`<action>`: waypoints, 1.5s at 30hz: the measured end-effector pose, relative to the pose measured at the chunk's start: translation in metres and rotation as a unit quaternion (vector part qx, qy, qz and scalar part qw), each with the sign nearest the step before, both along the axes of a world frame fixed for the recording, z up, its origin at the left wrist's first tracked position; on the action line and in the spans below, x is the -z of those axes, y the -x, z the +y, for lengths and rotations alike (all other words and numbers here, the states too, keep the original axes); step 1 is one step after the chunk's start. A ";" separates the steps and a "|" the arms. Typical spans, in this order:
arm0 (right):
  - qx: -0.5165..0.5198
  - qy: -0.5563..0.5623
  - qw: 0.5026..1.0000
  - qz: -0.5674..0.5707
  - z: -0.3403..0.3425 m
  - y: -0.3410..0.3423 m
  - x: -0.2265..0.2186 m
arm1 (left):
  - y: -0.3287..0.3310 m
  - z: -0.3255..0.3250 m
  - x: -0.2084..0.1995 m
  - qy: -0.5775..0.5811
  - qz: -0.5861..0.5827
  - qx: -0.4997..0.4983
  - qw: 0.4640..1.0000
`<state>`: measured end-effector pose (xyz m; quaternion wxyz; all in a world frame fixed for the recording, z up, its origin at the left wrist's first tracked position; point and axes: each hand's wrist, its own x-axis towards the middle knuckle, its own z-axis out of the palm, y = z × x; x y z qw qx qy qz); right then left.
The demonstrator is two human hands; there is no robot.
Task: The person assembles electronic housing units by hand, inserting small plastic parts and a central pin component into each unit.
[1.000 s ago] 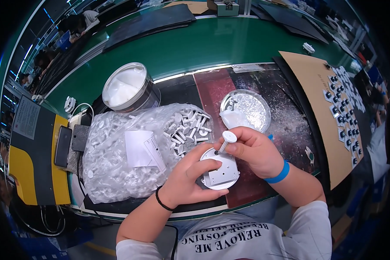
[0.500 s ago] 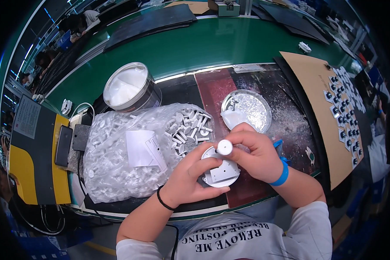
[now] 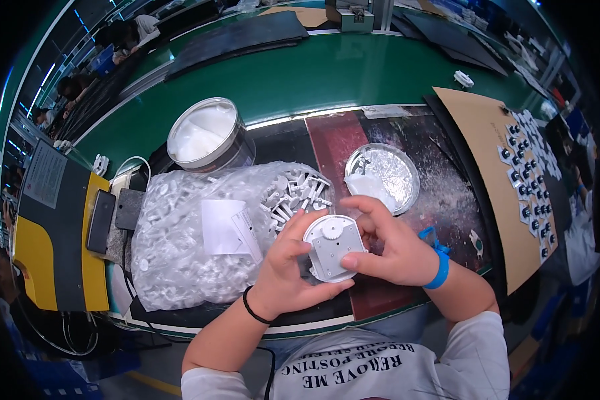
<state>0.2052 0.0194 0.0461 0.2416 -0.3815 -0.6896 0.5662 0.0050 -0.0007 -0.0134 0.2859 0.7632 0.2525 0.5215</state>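
Observation:
Both my hands hold a round white plastic gear housing (image 3: pixel 327 261) above the bench's near edge. A small white gear (image 3: pixel 331 230) now sits on a post at the far end of its flat inner plate. My left hand (image 3: pixel 280 280) is curled round the left side and bottom. My right hand (image 3: pixel 401 250) has its thumb pressed on the plate's right part, with the other fingers behind the right rim. Just left of my hands, white stemmed gears (image 3: pixel 290 197) spill from the mouth of a large clear plastic bag (image 3: pixel 173 243).
Beyond the bag stands a tin (image 3: pixel 203 137) with white contents. A round metal dish (image 3: pixel 407 173) with a white scraper-like piece lies beyond my right hand. At right, a cardboard sheet (image 3: pixel 470 133) bears rows of small black-and-white parts. A yellow-and-black machine (image 3: pixel 60 240) and phone (image 3: pixel 100 221) stand left.
The gear that my right hand held up is now down on the housing's plate. My right fingers have let go of it and moved onto the housing.

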 end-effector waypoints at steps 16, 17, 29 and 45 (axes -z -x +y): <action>0.358 -0.069 0.926 -0.091 0.256 -0.055 0.033 | 0.004 0.004 -0.018 0.048 0.213 -0.142 0.965; 0.350 0.005 0.935 -0.049 0.266 -0.051 0.035 | 0.003 0.004 -0.020 0.052 0.200 -0.151 0.967; 0.379 -0.351 0.740 -0.431 0.336 -0.149 0.037 | 0.008 0.012 -0.021 0.080 0.217 -0.146 0.962; 0.268 -0.227 0.880 -0.321 0.368 -0.184 0.015 | 0.008 0.014 -0.027 0.082 0.214 -0.133 0.964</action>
